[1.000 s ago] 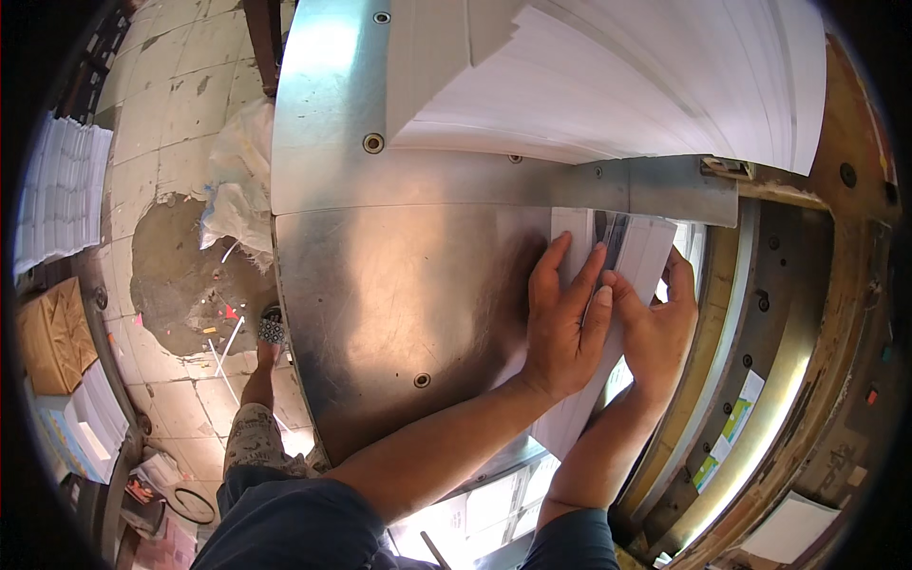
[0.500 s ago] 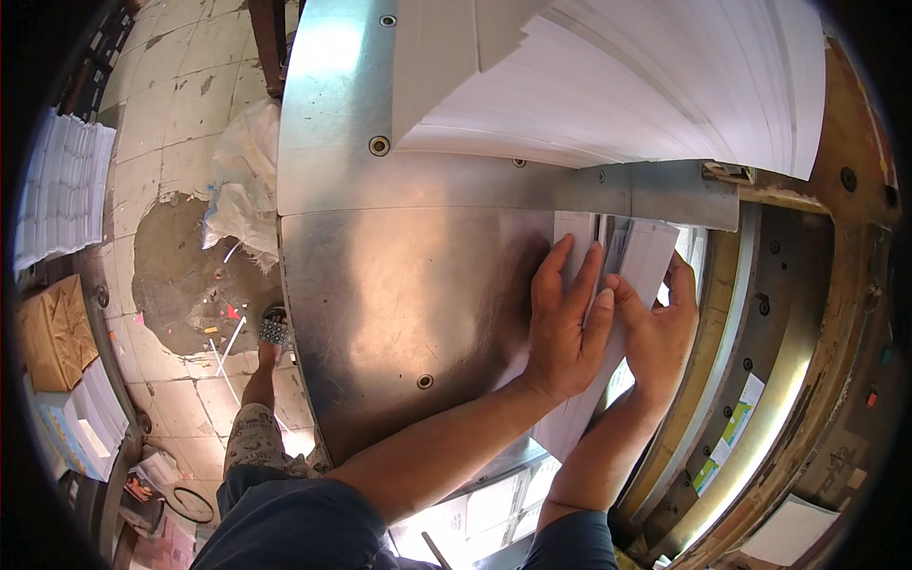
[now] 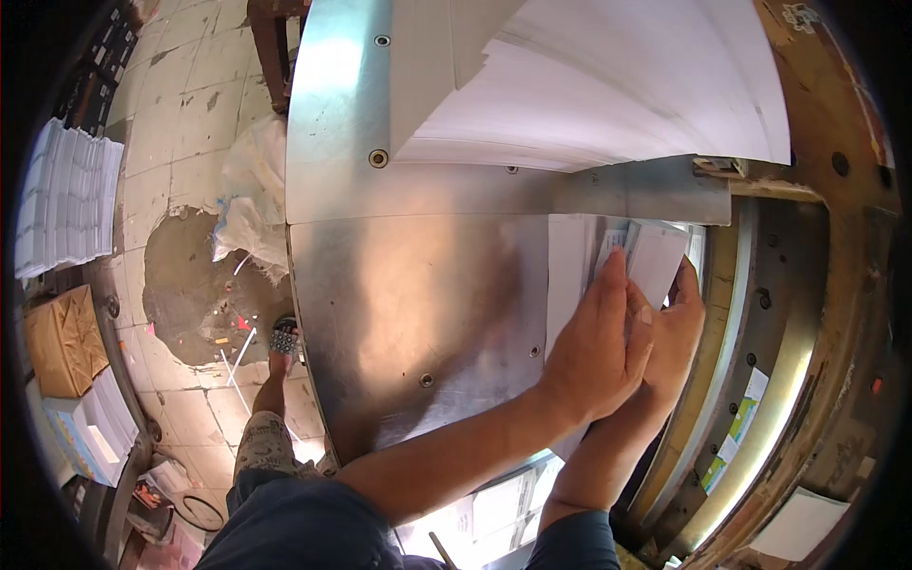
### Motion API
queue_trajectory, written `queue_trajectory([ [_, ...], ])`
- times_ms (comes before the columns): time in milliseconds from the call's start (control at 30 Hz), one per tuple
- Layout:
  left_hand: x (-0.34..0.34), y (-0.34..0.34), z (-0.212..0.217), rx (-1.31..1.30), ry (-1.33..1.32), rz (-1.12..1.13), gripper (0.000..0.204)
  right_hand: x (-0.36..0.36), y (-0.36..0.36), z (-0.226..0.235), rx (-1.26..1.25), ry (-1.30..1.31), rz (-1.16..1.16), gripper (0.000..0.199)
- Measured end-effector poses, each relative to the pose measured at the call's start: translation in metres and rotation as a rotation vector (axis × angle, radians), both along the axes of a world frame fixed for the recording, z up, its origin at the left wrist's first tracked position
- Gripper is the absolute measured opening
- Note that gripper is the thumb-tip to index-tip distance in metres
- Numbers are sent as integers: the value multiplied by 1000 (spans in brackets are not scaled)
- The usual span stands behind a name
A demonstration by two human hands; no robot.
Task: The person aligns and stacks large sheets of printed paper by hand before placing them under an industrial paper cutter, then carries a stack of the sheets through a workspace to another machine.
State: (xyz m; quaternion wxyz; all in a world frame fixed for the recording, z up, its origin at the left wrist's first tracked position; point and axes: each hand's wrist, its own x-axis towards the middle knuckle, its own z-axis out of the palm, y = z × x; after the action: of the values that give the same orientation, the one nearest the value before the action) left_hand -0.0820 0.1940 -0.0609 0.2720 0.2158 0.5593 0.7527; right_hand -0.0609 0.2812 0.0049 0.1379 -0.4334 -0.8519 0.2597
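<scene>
The metal counter (image 3: 408, 313) is a polished steel sheet with screw heads; its left edge curves down toward the person's leg (image 3: 271, 427) and the tiled floor (image 3: 180, 123) beyond it, and the broad middle of the sheet in front of the hands is bare steel. At the far side a metal bar (image 3: 608, 185) crosses the counter, and behind it rests a large fanned stack of white sheets (image 3: 617, 85). To the right the counter ends at a curved rusty machine rim (image 3: 817, 313), so the hands work in a narrow corner between bar and rim. The small paper stack (image 3: 575, 266) lies flat on the counter just below the bar, its long axis running away from the person toward the bar, its near end hidden under the hands. The left hand (image 3: 598, 351) lies on top of this stack, fingers extended and close together, pressing down with fingertips toward the bar. The right hand (image 3: 674, 332) sits just beside and partly under the left, its fingers curled around the right edge of the stack, lifting the upper sheets (image 3: 655, 261) at a slight tilt
</scene>
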Motion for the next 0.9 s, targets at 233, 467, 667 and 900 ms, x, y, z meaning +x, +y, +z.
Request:
queue_trajectory([
  [233,-4,7,13,43,-517,-154,69,-1,5,-1,-67,83,-35,55],
  [467,0,21,-13,441,-443,-232,65,-3,1,5,6,87,12,57],
  [667,31,18,-27,335,-673,-207,71,8,-6,-20,217,29,35,63],
  [900,19,11,-31,390,-812,-248,71,2,-18,-7,269,124,73,61],
])
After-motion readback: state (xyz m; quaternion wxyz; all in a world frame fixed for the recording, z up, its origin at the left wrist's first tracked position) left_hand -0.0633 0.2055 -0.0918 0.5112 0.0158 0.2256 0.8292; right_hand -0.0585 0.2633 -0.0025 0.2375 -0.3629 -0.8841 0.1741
